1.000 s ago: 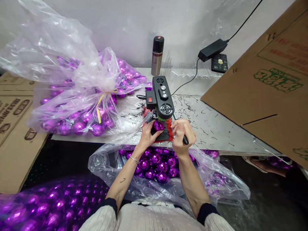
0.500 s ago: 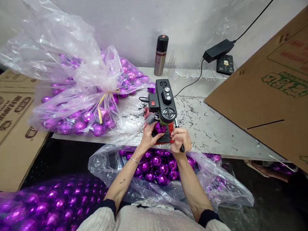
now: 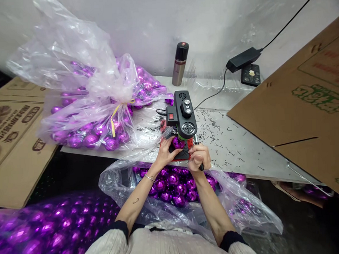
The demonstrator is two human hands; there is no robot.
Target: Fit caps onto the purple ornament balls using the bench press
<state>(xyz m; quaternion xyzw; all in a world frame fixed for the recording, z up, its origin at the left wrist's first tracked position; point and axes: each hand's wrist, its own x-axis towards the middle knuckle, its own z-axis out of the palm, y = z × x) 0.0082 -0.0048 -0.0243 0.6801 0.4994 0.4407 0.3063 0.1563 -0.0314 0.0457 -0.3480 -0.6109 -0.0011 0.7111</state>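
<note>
My left hand (image 3: 165,152) grips a shiny purple faceted ball ornament (image 3: 178,142) between thumb and fingers, directly under the head of a small black bench drill press (image 3: 186,115). The drill bit and the ball's top are hidden beneath the head. On the machine's right side, my right hand (image 3: 199,157) is wrapped around the black-ended feed lever (image 3: 201,166). The red and black base (image 3: 184,153) of the machine shows below the ball. Just under my wrists, an open plastic bag (image 3: 115,180) holds several more purple balls (image 3: 174,188).
Tied clear bags (image 3: 101,85) of purple balls lie at the left. A spray can (image 3: 180,63), power adapter (image 3: 243,60) and phone-like black slab (image 3: 250,75) stand by the wall. Thin dark shavings (image 3: 214,140) litter the table. Cardboard boxes (image 3: 296,100) flank both sides.
The whole view has shifted slightly. My left hand stays on the ball and my right hand stays on the lever, with little visible movement between them.
</note>
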